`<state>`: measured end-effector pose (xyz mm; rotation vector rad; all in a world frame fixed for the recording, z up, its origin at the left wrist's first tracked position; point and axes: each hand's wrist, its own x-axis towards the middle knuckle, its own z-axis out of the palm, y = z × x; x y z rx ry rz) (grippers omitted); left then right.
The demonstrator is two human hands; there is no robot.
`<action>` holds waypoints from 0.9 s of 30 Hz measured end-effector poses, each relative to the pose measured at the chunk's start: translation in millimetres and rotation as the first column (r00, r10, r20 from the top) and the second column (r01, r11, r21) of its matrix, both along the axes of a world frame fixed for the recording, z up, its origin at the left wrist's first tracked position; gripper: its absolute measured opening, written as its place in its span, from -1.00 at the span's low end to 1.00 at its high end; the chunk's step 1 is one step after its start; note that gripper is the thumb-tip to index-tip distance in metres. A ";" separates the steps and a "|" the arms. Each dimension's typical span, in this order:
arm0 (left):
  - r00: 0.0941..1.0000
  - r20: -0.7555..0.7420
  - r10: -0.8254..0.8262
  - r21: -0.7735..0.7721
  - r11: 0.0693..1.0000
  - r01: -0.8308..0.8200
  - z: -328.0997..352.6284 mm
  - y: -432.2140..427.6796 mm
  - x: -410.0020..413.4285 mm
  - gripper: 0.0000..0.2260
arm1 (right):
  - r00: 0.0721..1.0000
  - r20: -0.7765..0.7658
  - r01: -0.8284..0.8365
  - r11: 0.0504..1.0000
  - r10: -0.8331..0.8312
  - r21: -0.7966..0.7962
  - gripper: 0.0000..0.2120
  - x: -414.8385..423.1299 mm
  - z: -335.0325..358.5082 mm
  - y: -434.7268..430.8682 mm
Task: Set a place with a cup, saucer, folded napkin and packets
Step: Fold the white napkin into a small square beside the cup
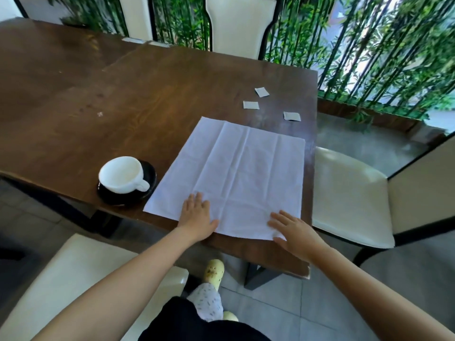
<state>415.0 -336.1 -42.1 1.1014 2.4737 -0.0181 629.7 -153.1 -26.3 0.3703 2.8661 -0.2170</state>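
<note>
A white napkin [242,173] lies spread flat and unfolded on the dark wooden table [103,99], near its front edge. My left hand [197,214] rests palm down on the napkin's near left edge, fingers apart. My right hand [290,228] lies flat on its near right corner, fingers spread. A white cup [121,174] stands on a black saucer [147,190] to the left of the napkin, handle pointing right. Three small white packets lie beyond the napkin: one [261,92] farthest, one [251,105] to its left and one [291,116] nearest the right edge.
Cream-cushioned chairs stand at the right [349,200], at the near left [73,286] and at the far side [240,23]. Green bamboo stalks [384,50] fill the background. My foot in a yellow shoe [213,269] shows under the table's front edge.
</note>
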 end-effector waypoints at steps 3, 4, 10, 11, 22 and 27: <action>0.999 0.005 -0.033 0.010 0.999 0.033 12.5 16.7 15.0 -0.31 | 0.999 -0.051 -0.002 0.998 0.005 0.067 -0.68 -9.2 8.0 -0.4; 0.995 0.034 -0.095 0.081 0.993 0.092 16.5 22.5 22.8 -0.31 | 0.998 -0.060 0.025 0.996 -0.020 0.081 -0.71 -13.8 11.2 1.7; 0.991 0.072 -0.112 0.412 0.908 0.073 35.4 61.4 63.1 -0.74 | 0.984 -0.169 0.064 0.997 -0.056 0.040 -0.77 -54.4 30.5 17.9; 0.996 0.068 -0.064 0.451 0.892 0.027 38.3 66.5 64.5 -0.87 | 0.978 -0.202 0.061 0.998 -0.056 0.018 -0.78 -59.4 33.1 21.0; 0.917 0.339 0.210 0.495 0.789 -0.364 32.0 79.3 33.2 -0.81 | 0.978 -0.012 0.197 0.942 -0.208 -0.272 -0.55 -88.5 38.1 117.8; 0.893 0.365 0.263 0.466 0.779 -0.420 30.1 88.2 43.0 -0.64 | 0.993 -0.004 0.101 0.893 -0.114 -0.439 -0.78 -119.7 41.0 133.2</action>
